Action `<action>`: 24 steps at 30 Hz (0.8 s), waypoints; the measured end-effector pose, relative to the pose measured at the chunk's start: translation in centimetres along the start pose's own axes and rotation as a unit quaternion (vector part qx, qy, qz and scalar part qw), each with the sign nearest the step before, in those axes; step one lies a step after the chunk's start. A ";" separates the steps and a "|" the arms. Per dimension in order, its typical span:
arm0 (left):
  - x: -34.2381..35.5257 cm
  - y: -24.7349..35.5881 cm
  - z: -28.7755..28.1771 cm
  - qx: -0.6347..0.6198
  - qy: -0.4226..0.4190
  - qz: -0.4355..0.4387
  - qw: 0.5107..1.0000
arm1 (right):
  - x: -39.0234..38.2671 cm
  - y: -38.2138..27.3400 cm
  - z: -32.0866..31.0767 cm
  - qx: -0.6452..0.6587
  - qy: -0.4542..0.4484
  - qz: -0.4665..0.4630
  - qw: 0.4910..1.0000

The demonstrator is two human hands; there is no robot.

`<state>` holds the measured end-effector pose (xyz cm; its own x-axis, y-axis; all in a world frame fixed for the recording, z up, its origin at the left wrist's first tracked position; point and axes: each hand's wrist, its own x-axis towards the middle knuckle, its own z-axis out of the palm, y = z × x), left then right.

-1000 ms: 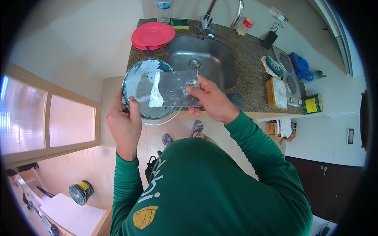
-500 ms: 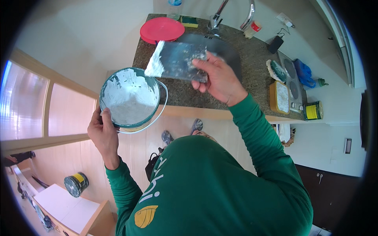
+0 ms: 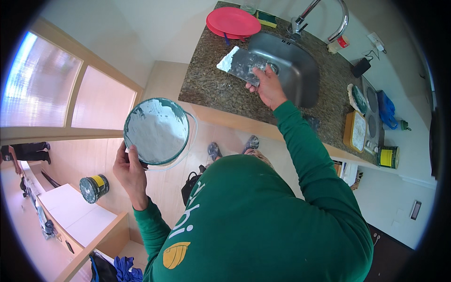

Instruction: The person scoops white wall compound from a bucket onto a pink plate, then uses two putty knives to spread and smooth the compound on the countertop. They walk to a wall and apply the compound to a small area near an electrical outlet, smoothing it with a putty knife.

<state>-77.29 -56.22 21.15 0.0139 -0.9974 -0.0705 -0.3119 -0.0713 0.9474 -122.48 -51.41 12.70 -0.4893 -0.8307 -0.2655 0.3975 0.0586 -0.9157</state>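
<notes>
My left hand (image 3: 129,171) is closed on the rim of a dark green bucket (image 3: 159,129), whose inside is coated with pale white paste and whose wire handle hangs to the right. My right hand (image 3: 268,87) grips a flat metal scraper (image 3: 238,62) with white paste along its left edge, held above the left side of the steel sink (image 3: 300,77). Red plates (image 3: 232,19) lie behind the scraper on the speckled counter (image 3: 197,77), beside a green-and-yellow sponge (image 3: 267,19).
A faucet (image 3: 338,26) rises behind the sink. Rightward are a yellow tub (image 3: 357,134), hotplates (image 3: 373,122), a blue bag (image 3: 386,110) and a pail (image 3: 388,157). At left are a framed panel (image 3: 101,98), another pail (image 3: 94,188), a white-topped cabinet (image 3: 82,211) and a person in dark trousers (image 3: 30,152).
The scraper was over the bucket; my right hand has moved it away, up and right over the sink. The bucket in my left hand moved left, apart from it. The view has turned.
</notes>
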 end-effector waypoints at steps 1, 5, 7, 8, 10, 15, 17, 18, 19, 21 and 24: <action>-0.1 -0.5 -0.2 -0.003 0.003 -0.014 1.000 | 0.5 1.1 0.2 -0.014 0.020 0.008 1.000; -0.5 -2.1 -0.9 0.008 0.004 -0.020 1.000 | 1.7 4.1 0.9 -0.086 0.028 -0.037 0.995; -0.7 -2.8 -1.1 0.005 0.005 -0.028 1.000 | 1.7 4.8 1.1 -0.130 0.030 -0.067 0.989; -0.7 -3.1 -1.1 0.003 0.005 -0.032 0.999 | 1.8 5.0 1.2 -0.153 0.039 -0.066 0.985; -0.7 -3.6 -1.3 -0.008 0.000 -0.034 0.999 | 1.5 5.4 1.3 -0.195 0.046 -0.075 0.977; -0.4 -4.3 -1.1 -0.012 -0.010 -0.036 0.999 | 0.2 6.2 1.7 -0.271 0.074 -0.139 0.950; -0.1 -4.4 -0.9 -0.015 -0.013 -0.034 0.999 | -0.4 6.4 1.8 -0.300 0.083 -0.172 0.935; 0.0 -4.4 -0.8 -0.013 -0.014 -0.036 0.999 | -0.7 6.4 1.8 -0.314 0.081 -0.196 0.925; 0.1 -4.3 -0.8 -0.010 -0.015 -0.038 0.999 | -0.9 6.4 1.8 -0.328 0.079 -0.221 0.915; 0.2 -4.2 -0.7 -0.007 -0.017 -0.038 0.999 | -1.3 6.2 1.8 -0.381 0.077 -0.219 0.895; 0.4 -4.1 -0.6 -0.007 -0.024 -0.035 0.999 | -1.6 5.9 1.9 -0.423 0.080 -0.248 0.868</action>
<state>-75.47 -56.35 17.38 -0.0098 -0.9886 -0.1505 -0.2988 -0.1407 0.9439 -117.89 -50.73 8.27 -0.5664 -0.7862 0.2472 -0.5719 0.1589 -0.8048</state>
